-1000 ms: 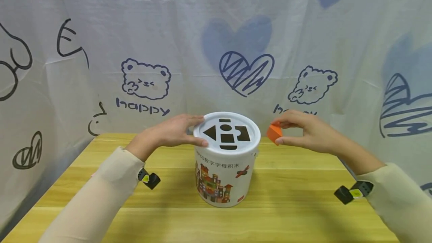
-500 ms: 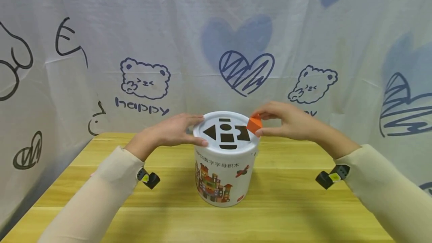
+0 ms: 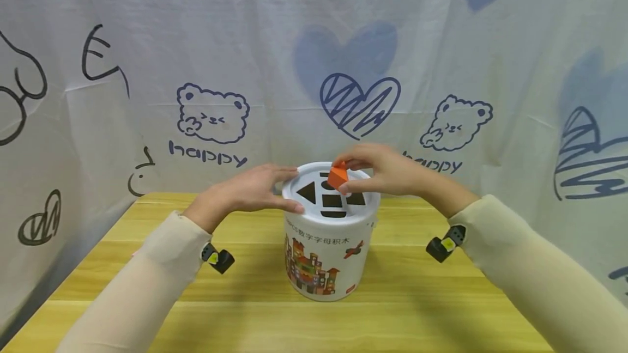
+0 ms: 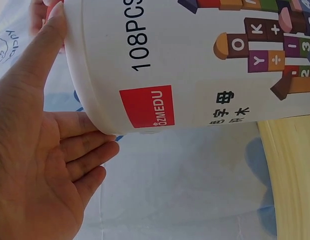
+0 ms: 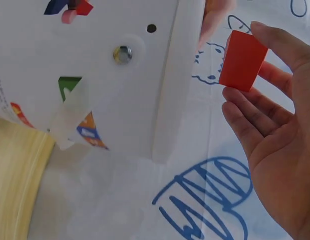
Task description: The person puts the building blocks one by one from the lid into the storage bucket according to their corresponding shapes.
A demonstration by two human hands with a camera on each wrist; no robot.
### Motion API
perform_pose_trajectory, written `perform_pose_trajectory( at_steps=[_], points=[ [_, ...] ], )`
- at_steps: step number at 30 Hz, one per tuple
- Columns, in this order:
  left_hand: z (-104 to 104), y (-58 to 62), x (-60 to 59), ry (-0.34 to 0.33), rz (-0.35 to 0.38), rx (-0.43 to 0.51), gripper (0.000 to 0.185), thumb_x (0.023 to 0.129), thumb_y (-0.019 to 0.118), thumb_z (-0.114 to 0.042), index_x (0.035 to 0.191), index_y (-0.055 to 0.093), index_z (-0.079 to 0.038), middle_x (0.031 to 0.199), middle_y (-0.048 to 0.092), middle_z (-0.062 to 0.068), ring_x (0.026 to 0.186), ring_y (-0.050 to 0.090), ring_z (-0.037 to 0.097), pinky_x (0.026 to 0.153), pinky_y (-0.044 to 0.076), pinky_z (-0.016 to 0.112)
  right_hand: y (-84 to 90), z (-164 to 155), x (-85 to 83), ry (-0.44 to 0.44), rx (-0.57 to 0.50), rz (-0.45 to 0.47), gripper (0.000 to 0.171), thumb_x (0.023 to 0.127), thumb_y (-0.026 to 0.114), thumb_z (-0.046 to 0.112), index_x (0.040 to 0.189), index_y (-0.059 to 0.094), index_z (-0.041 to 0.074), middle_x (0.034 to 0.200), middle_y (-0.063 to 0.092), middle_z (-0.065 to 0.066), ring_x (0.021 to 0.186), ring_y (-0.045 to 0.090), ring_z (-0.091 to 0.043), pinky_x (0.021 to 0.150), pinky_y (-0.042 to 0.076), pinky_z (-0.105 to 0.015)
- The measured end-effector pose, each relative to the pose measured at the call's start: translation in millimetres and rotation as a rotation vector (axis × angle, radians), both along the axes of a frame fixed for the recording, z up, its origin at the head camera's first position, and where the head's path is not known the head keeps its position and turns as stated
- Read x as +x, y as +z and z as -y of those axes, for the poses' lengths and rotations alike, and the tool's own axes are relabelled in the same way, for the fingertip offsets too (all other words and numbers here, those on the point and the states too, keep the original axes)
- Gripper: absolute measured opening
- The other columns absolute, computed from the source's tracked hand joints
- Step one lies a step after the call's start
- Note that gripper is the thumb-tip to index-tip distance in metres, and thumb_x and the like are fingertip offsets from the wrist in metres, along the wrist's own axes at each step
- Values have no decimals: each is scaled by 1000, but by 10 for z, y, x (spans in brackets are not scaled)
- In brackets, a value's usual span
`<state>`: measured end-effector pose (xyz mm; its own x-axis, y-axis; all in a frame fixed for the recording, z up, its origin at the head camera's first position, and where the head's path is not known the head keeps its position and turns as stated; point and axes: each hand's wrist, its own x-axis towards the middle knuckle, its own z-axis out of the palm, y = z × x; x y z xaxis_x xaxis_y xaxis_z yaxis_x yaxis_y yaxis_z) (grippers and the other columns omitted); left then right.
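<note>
A white toy-block bucket (image 3: 324, 255) stands upright, printed with a colourful block castle. Its white lid (image 3: 350, 215) has several dark cut-outs, among them a triangular hole (image 3: 307, 193) on the left. My left hand (image 3: 247, 188) rests on the lid's left edge, thumb on the near side, other fingers extended along the rim. Above the lid, my right hand (image 3: 385, 170) pinches an orange toy block (image 3: 337, 177) between thumb and fingers. The block overlaps the round and upper cut-outs in the head view. Flat faces and sharp edges of it show in the right wrist view.
The bucket stands on a yellow wood-grain table (image 3: 221, 320). Behind hangs a pale cloth (image 3: 275, 70) with hearts, bears and lettering. Each wrist carries a small black camera, like the right wrist camera (image 3: 444, 244).
My right hand has carried the orange block leftward, from beside the bucket to over the middle of the lid. The left hand and bucket have stayed in place.
</note>
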<state>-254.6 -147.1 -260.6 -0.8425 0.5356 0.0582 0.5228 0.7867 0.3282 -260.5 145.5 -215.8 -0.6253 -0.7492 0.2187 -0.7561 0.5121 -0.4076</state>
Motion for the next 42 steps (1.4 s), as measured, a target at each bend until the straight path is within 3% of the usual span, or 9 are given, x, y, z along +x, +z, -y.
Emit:
perform_pose_trajectory(
  at_steps=[6, 14, 30, 42],
  points=[
    [-11, -1, -16, -2, 0, 1, 104, 74, 64, -77, 151, 39, -11, 154, 36, 9, 140, 32, 33, 113, 27, 55, -50, 180, -98, 6, 26, -14, 56, 84, 77, 43, 129, 61, 15, 125, 61, 2, 114, 60, -18, 101, 47, -41],
    [-22, -6, -23, -20, 2, 10, 107, 73, 64, -77, 150, 38, -9, 154, 36, 9, 140, 33, 32, 114, 28, 53, -133, 341, -180, 8, 24, 33, 55, 83, 78, 40, 128, 62, 15, 123, 60, 1, 113, 60, -17, 101, 48, -39],
    [-10, -9, -19, -27, 8, 11, 104, 75, 64, -75, 151, 38, -8, 154, 36, 10, 141, 32, 32, 115, 27, 52, -260, 488, -274, 21, 70, 85, 54, 86, 76, 40, 130, 60, 15, 126, 58, 0, 116, 58, -18, 102, 47, -35],
    [7, -18, -26, -20, 6, 15, 105, 75, 63, -77, 151, 37, -9, 155, 35, 9, 142, 30, 32, 115, 25, 53, -347, 522, -310, 39, 133, -19, 50, 86, 74, 45, 128, 63, 20, 119, 61, 4, 111, 54, -14, 99, 44, -37]
  ],
)
